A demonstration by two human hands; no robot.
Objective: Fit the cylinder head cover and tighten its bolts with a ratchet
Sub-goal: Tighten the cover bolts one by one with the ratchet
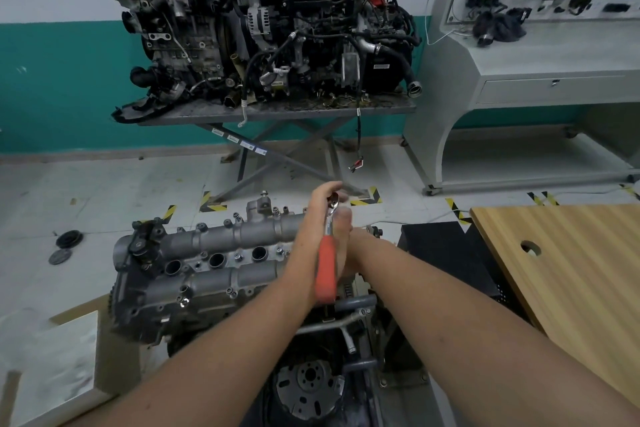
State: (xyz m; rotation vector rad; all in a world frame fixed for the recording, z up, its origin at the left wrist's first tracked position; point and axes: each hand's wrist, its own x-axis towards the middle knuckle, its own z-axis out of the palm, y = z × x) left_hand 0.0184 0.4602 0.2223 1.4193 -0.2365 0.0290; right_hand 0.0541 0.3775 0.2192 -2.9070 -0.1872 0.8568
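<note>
Both hands are working a ratchet over the engine's cover.

The left hand [320, 199] is curling round the ratchet [328, 246] head; the right hand [344, 236] is gripping its red handle, above the far right end of the grey cover [221, 253].

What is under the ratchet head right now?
The left hand cups the ratchet head over the cylinder head cover's far right end. The bolt and socket beneath are hidden by both hands.
</note>
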